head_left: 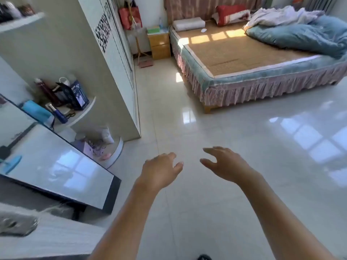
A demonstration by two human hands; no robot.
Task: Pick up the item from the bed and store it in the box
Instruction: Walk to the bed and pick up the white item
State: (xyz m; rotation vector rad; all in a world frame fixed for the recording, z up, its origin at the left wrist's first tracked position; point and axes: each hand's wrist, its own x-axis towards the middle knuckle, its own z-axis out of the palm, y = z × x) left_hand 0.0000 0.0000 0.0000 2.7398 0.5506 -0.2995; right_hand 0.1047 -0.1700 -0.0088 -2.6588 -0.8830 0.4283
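Observation:
The bed point(244, 76) stands at the far right, covered by a woven mat with a pink frilled skirt. A small white item point(203, 30) lies on the mat near the white pillow point(188, 24). A blue quilt point(304, 35) is bunched at the bed's right side. My left hand point(159, 169) and my right hand point(225, 164) are held out over the tiled floor, far from the bed, fingers apart and holding nothing. No box is clearly in view.
A glossy table point(56, 166) juts in at the left. Behind it stand curved white shelves point(78, 117) with bottles and a tall wardrobe point(112, 62). A wooden nightstand point(159, 45) sits beside the bed. Shiny floor tiles point(244, 147) stretch between me and the bed.

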